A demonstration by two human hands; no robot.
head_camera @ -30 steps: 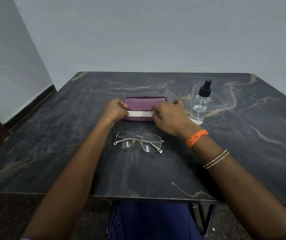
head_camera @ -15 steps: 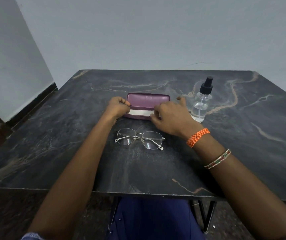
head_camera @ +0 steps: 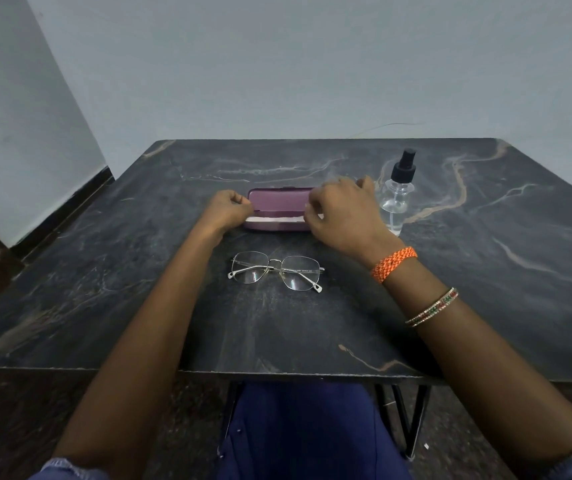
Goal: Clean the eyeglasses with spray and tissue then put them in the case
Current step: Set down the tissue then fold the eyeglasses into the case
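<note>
A purple eyeglass case (head_camera: 277,201) lies at the middle of the table with its lid raised, and a white tissue (head_camera: 273,220) shows as a strip inside it. My left hand (head_camera: 226,210) grips the case's left end. At the right end, my right hand (head_camera: 344,213) has its fingers curled on the lid's edge and over the tissue's end. Thin metal-framed eyeglasses (head_camera: 276,270) lie folded on the table just in front of the case, touched by neither hand. A clear spray bottle (head_camera: 398,197) with a black pump top stands upright right of my right hand.
The dark marble-patterned table (head_camera: 485,278) stands against a pale wall, its near edge right above my lap. An orange thread band and thin bangles are on my right wrist.
The case's lid has swung up from nearly shut to open, showing more purple lining. Both hands stayed at the case's ends. The eyeglasses and bottle have not moved.
</note>
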